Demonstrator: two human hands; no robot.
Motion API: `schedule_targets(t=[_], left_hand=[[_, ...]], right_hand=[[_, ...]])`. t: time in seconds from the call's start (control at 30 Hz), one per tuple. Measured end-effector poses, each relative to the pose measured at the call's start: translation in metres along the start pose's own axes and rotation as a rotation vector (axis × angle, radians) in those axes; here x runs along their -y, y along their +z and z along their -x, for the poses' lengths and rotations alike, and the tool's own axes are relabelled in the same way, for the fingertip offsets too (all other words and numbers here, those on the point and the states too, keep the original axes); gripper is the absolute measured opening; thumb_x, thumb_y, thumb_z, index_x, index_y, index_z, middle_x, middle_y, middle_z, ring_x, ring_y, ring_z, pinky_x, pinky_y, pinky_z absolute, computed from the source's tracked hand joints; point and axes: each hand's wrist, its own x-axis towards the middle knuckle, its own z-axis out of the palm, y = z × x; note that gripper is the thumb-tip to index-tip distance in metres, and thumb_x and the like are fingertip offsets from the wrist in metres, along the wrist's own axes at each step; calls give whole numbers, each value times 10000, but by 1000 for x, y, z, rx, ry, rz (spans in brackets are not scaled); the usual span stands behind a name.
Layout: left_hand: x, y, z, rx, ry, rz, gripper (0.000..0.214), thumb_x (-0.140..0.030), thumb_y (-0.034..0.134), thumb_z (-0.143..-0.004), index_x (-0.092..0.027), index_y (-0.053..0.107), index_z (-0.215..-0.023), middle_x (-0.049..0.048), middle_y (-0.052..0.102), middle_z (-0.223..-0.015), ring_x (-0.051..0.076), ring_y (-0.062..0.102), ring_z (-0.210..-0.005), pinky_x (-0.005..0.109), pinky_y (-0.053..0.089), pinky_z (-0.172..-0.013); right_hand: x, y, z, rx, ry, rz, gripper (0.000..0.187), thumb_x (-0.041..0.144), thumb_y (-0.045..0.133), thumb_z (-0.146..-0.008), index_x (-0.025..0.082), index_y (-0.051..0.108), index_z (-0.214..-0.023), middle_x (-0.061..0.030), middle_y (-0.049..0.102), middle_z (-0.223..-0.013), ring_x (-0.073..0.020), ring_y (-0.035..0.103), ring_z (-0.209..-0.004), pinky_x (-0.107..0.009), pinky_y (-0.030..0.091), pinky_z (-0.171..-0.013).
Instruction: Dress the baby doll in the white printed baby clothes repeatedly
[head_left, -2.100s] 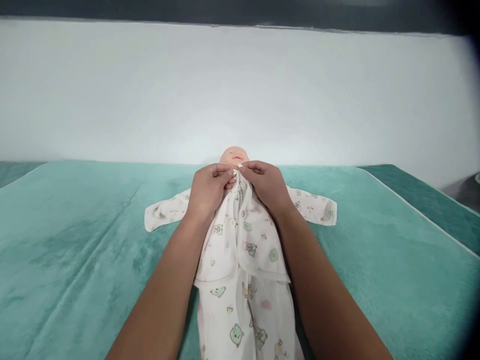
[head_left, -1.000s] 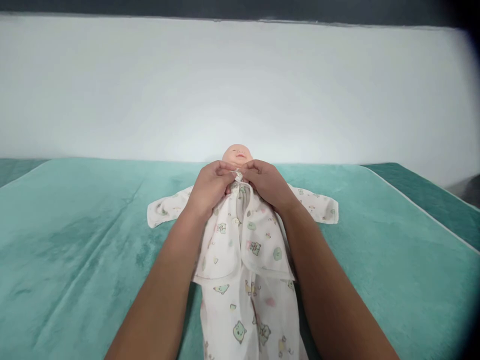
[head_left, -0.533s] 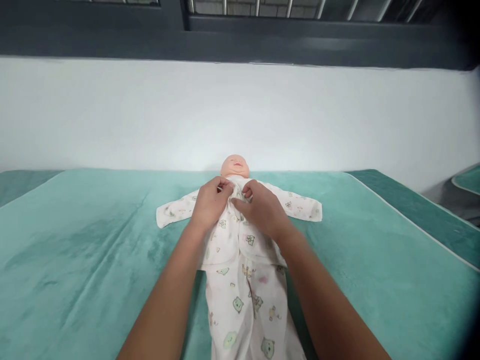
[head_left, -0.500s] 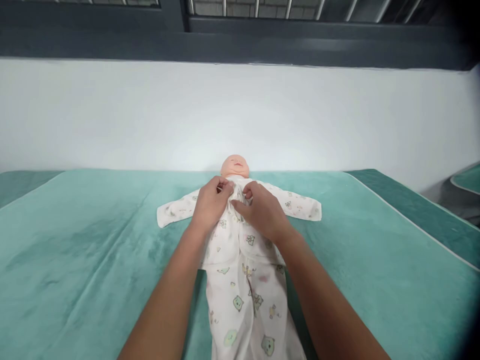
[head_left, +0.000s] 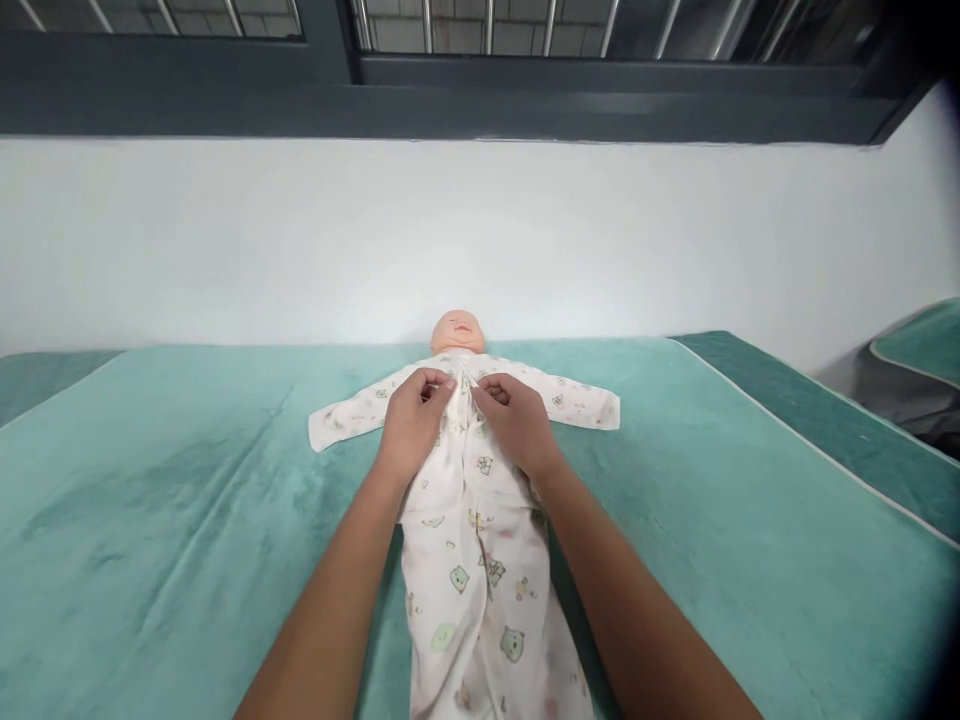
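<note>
A baby doll (head_left: 458,331) lies on its back, head toward the wall, dressed in a white patterned baby shirt (head_left: 450,470) and matching trousers (head_left: 480,610). Both sleeves stretch out sideways. At the doll's chest, my left hand (head_left: 417,415) pinches the shirt's front edge between thumb and fingertips. My right hand (head_left: 516,415) pinches the cloth on the other side of the front opening, a small gap away. Whether a fastener sits between the fingertips is too small to make out.
Under the doll spreads a light green padded cover (head_left: 225,560) with darker green borders. A white wall (head_left: 300,240) rises behind it, below a dark window frame (head_left: 600,105) with metal bars. Another green-topped piece (head_left: 926,340) stands at the far right.
My two hands have drawn the shirt's front edges flatter, and the bunched cloth at the chest has smoothed out. My right fingers have closed from a looser grip. The view has shifted slightly.
</note>
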Motion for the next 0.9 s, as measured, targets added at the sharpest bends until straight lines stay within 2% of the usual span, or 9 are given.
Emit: schedule_targets(t=[0.1, 0.3, 0.4, 0.53, 0.8, 0.9], left_hand=[[0, 2, -1, -21, 32, 24, 204, -400, 564, -862, -200, 604, -864, -15, 563, -735, 127, 486, -674, 237, 375, -631], [-9, 8, 0, -26, -11, 8, 215, -405, 547, -880, -196, 596, -866, -5, 587, -772, 131, 506, -705, 244, 395, -668], [-11, 9, 0, -27, -36, 9, 205, -393, 558, -874, -194, 606, -868, -1, 611, -791, 136, 524, -723, 249, 403, -684], [-9, 9, -1, -5, -46, 17, 202, -388, 566, -866, -194, 622, -864, 8, 642, -805, 148, 549, -736, 253, 406, -674], [-8, 10, -1, -28, -53, 38, 169, -360, 602, -829, -196, 644, -841, 8, 670, -810, 147, 583, -758, 250, 418, -694], [-9, 10, 0, -33, -69, 64, 147, -342, 617, -814, -198, 637, -839, 7, 674, -809, 144, 588, -748, 244, 419, -671]], right_hand=[[3, -5, -6, 13, 39, -71, 169, 361, 589, -789, 208, 663, -789, 14, 628, -729, -140, 545, -678, -256, 426, -682], [8, -4, -7, 51, 66, -245, 219, 398, 579, -820, 216, 677, -895, 30, 580, -684, -127, 505, -625, -240, 416, -614], [9, 0, -4, 53, 34, -237, 243, 393, 571, -834, 215, 690, -948, 8, 643, -779, -138, 551, -693, -248, 439, -661], [7, 2, -4, 93, 60, -276, 263, 395, 610, -815, 201, 693, -972, -19, 692, -867, -161, 612, -799, -267, 469, -745], [3, 2, -3, 161, 45, -224, 300, 415, 604, -819, 208, 636, -1034, 7, 647, -796, -133, 566, -673, -250, 434, -611], [5, 3, -2, 163, -3, -120, 251, 370, 596, -827, 218, 616, -1026, 28, 625, -731, -129, 550, -628, -257, 427, -605]])
